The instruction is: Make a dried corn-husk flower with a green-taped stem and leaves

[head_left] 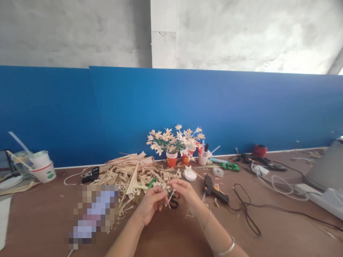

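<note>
My left hand [152,204] is closed in a pinch on a thin pale strip of dried husk [171,195], low over the table. Close beside it, my right hand [187,192] curves inward, thumb and fingers drawn together at the same small work; what sits in its fingertips is too small to make out. Black-handled scissors [174,203] lie partly hidden behind the hands. Beyond them spreads a heap of dried husk strips [131,169]. Pale husk flowers [167,135] stand in a red and white cup [172,160]. A single flower rests on a white round roll [190,175].
Right of my hands lies a black glue gun [215,191] with its cord [245,210] looping over the brown table. Tape [218,172], green wire [230,166] and a cup of tools [203,157] sit behind. A blurred-out object [93,216] lies left. A blue partition [171,100] bounds the back.
</note>
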A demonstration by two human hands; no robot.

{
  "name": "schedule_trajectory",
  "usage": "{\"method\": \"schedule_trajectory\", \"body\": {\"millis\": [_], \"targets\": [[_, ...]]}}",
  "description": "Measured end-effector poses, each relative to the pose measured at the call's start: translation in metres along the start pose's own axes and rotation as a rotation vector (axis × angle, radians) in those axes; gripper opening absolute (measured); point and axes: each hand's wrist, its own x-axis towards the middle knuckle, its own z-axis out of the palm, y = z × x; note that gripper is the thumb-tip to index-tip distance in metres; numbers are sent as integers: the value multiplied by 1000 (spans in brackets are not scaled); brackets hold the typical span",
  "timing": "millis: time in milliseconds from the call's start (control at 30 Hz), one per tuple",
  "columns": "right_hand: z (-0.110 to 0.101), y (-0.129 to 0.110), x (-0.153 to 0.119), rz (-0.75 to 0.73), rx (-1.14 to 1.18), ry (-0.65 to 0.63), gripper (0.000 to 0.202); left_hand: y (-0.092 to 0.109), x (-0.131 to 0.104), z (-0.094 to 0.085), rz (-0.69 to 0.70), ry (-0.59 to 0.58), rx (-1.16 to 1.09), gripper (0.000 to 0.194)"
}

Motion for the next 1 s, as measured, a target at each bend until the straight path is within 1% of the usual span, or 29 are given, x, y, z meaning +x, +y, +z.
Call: {"method": "schedule_trajectory", "body": {"millis": [33, 100, 167, 233, 300, 367, 400, 467, 500, 533, 567, 633, 700, 767, 833, 900, 1000], "targets": [[4, 1, -1, 12, -39, -4, 24, 0, 0, 1, -4, 3, 0, 18], [8, 3, -2, 28, -47, 19, 26, 0, 0, 2, -12, 12, -9, 19], [7, 3, 0, 21, -25, 94, 31, -1, 1, 1, -22, 29, -25, 21], [2, 2, 3, 12, -27, 203, 34, -2, 2, 0, -36, 50, -38, 23], [-9, -1, 8, 5, -68, 326, 32, -3, 3, 0, -53, 77, -44, 25], [-25, -7, 11, -15, -151, 455, 38, -4, 4, 0, -66, 102, -44, 27], [-34, -12, 12, -26, -213, 499, 40, -4, 4, 0, -68, 111, -45, 28], [-58, -24, 12, -13, -438, 544, 31, -6, 6, 0, -71, 122, -48, 29], [-71, -29, 10, 10, -584, 538, 24, -6, 6, 0, -73, 125, -50, 30], [-84, -34, 7, 25, -746, 564, 21, -7, 7, 0, -76, 131, -52, 30], [-96, -37, 3, 79, -917, 560, 21, -8, 7, 0, -79, 136, -54, 30], [-117, -40, -9, 265, -1263, 539, 24, -9, 9, -1, -80, 143, -57, 29], [-128, -36, -21, 395, -1507, 518, 33, -10, 9, -2, -76, 144, -55, 28], [-130, -29, -30, 460, -1635, 507, 47, -11, 9, -3, -72, 143, -51, 27], [-127, -22, -34, 478, -1687, 513, 55, -12, 9, -4, -71, 141, -48, 26], [-124, -18, -34, 462, -1710, 517, 56, -11, 9, -4, -68, 137, -49, 24], [-124, -17, -32, 404, -1728, 488, 52, -11, 9, -4, -63, 142, -52, 24]]}}
